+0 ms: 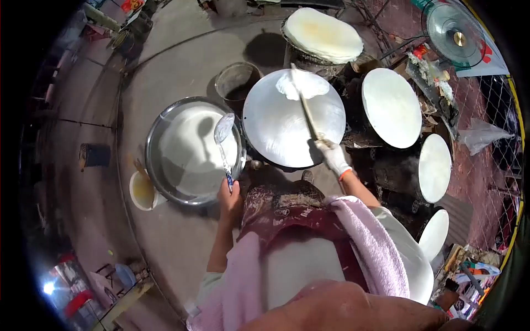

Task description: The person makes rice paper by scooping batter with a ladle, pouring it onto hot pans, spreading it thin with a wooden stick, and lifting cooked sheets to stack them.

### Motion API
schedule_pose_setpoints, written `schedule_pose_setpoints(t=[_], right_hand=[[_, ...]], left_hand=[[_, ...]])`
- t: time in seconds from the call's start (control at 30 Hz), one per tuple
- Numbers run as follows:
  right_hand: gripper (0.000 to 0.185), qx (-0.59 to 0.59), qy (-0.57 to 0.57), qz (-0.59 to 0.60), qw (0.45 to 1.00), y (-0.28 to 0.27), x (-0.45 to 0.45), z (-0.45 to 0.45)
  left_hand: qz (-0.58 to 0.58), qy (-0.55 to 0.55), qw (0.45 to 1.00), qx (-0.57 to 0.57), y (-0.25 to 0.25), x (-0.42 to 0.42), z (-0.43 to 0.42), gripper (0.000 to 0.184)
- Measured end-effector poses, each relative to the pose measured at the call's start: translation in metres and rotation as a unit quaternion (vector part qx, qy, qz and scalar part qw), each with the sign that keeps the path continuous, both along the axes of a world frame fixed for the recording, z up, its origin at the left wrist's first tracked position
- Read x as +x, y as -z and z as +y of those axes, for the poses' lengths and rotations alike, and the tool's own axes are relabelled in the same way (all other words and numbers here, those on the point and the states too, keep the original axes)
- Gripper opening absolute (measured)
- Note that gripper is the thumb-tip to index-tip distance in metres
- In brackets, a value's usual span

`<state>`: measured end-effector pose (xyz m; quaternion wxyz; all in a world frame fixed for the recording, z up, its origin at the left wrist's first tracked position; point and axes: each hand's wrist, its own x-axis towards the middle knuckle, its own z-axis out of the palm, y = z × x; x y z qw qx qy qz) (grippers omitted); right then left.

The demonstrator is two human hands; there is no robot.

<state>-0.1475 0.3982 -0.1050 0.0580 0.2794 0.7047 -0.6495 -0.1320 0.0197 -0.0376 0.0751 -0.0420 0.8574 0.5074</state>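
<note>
My bare left hand (pixel 229 199) is closed around the blue-and-white handle of a ladle (pixel 223 130). The ladle's bowl is coated white and hangs over the right side of a wide metal basin (pixel 152 144) holding white batter (pixel 185 135). In a white glove, my right hand (pixel 333 157) grips the handle of a wooden spreader (pixel 307 113). The spreader's far end lies at a patch of white batter (pixel 286 87) near the back of a round flat griddle (pixel 276 129). Bare metal shows over most of the griddle.
A stack of thin round flatbreads (pixel 323 34) stands at the back. Several more griddles covered in white, such as one griddle (pixel 391 108), curve along my right. A bucket (pixel 237 83) sits behind the basin, a small tub (pixel 142 192) to its left. A fan (pixel 454 33) stands far right.
</note>
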Motion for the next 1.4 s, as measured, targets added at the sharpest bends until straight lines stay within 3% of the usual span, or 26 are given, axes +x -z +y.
schedule_pose_setpoints(t=[0.03, 0.1, 0.17, 0.23, 0.27, 0.33, 0.37, 0.4, 0.5, 0.53, 0.57, 0.63, 0.7, 0.73, 0.8, 0.87, 0.9, 0.97, 1.07, 1.17, 1.2, 1.23, 1.3, 1.33, 1.37, 1.4], right_hand=[[0.03, -0.057, -0.001, -0.037, 0.998, -0.014, -0.006, -0.015], [0.039, 0.047, -0.105, -0.003, 0.993, -0.01, -0.011, 0.009], [0.039, 0.213, -0.144, -0.067, 0.964, -0.073, -0.017, 0.04], [0.036, 0.096, -0.024, 0.066, 0.993, -0.014, -0.022, 0.094], [0.033, 0.049, -0.04, 0.078, 0.995, -0.014, -0.03, 0.097], [0.032, 0.004, -0.144, -0.059, 0.988, -0.03, -0.036, 0.082], [0.032, -0.077, -0.175, -0.071, 0.979, -0.036, -0.037, 0.065], [0.031, 0.006, -0.192, -0.085, 0.978, -0.024, -0.037, 0.058], [0.032, 0.102, -0.278, 0.141, 0.945, -0.022, -0.041, 0.078], [0.031, 0.085, -0.274, -0.069, 0.956, -0.073, -0.054, 0.087], [0.026, 0.101, -0.247, -0.01, 0.964, -0.031, -0.061, 0.118], [0.024, 0.052, -0.176, -0.012, 0.983, -0.031, -0.089, 0.133], [0.026, 0.004, -0.297, -0.046, 0.954, -0.026, -0.096, 0.131], [0.03, -0.075, -0.301, -0.079, 0.947, -0.032, -0.091, 0.12], [0.03, -0.079, -0.339, -0.057, 0.936, -0.003, -0.082, 0.124], [0.031, -0.069, -0.373, -0.061, 0.923, -0.038, -0.082, 0.126], [0.03, -0.107, -0.39, 0.021, 0.915, -0.03, -0.091, 0.142], [0.028, -0.098, -0.295, 0.06, 0.949, -0.041, -0.116, 0.15], [0.025, -0.02, -0.391, -0.047, 0.919, 0.01, -0.154, 0.161], [0.028, -0.145, -0.39, -0.084, 0.905, -0.022, -0.127, 0.148], [0.032, -0.179, -0.402, -0.13, 0.889, 0.011, -0.124, 0.167], [0.039, -0.166, -0.429, -0.148, 0.875, -0.002, -0.127, 0.174], [0.038, -0.086, -0.482, 0.004, 0.872, -0.01, -0.141, 0.186], [0.037, -0.184, -0.412, -0.012, 0.892, -0.029, -0.151, 0.183], [0.035, -0.001, -0.436, 0.006, 0.9, -0.026, -0.166, 0.179], [0.034, 0.075, -0.436, 0.007, 0.897, -0.007, -0.178, 0.175]], left_hand=[[0.014, -0.006, 1.0, -0.007, 0.002, 0.006, 0.001, 0.018], [0.048, -0.015, 0.998, -0.026, 0.008, 0.013, 0.005, 0.018], [0.015, -0.033, 0.999, -0.039, 0.007, 0.016, 0.008, 0.018], [-0.042, -0.06, 0.996, -0.051, 0.006, 0.023, 0.012, 0.02], [-0.039, -0.067, 0.995, -0.061, 0.006, 0.026, 0.015, 0.02], [-0.031, -0.079, 0.993, -0.08, 0.009, 0.031, 0.024, 0.02], [-0.038, -0.09, 0.993, -0.067, 0.008, 0.032, 0.031, 0.02], [-0.046, -0.099, 0.992, -0.055, 0.003, 0.033, 0.037, 0.02], [-0.054, -0.121, 0.99, -0.057, -0.018, 0.034, 0.058, 0.021], [-0.055, -0.127, 0.988, -0.063, -0.024, 0.034, 0.064, 0.021], [-0.052, -0.13, 0.989, -0.054, -0.028, 0.036, 0.068, 0.02], [-0.049, -0.136, 0.989, -0.037, -0.033, 0.042, 0.075, 0.02], [-0.11, -0.176, 0.978, -0.036, -0.034, 0.047, 0.08, 0.02], [-0.14, -0.195, 0.97, -0.036, -0.036, 0.049, 0.082, 0.02], [-0.085, -0.18, 0.976, -0.089, -0.01, 0.068, 0.072, 0.019], [-0.054, -0.179, 0.976, -0.112, -0.004, 0.073, 0.071, 0.018], [-0.056, -0.186, 0.975, -0.11, -0.008, 0.075, 0.073, 0.017], [-0.06, -0.195, 0.973, -0.113, -0.014, 0.079, 0.077, 0.017], [-0.053, -0.2, 0.971, -0.115, -0.014, 0.077, 0.076, 0.018], [-0.048, -0.219, 0.969, -0.109, -0.01, 0.088, 0.076, 0.021], [-0.046, -0.223, 0.967, -0.118, -0.014, 0.088, 0.078, 0.021], [-0.043, -0.227, 0.964, -0.129, -0.016, 0.089, 0.08, 0.021], [-0.024, -0.205, 0.962, -0.181, -0.006, 0.09, 0.07, 0.022], [-0.016, -0.192, 0.959, -0.206, -0.002, 0.089, 0.066, 0.022], [-0.042, -0.195, 0.959, -0.203, -0.001, 0.082, 0.065, 0.022], [-0.066, -0.198, 0.957, -0.2, 0.0, 0.07, 0.064, 0.021]])
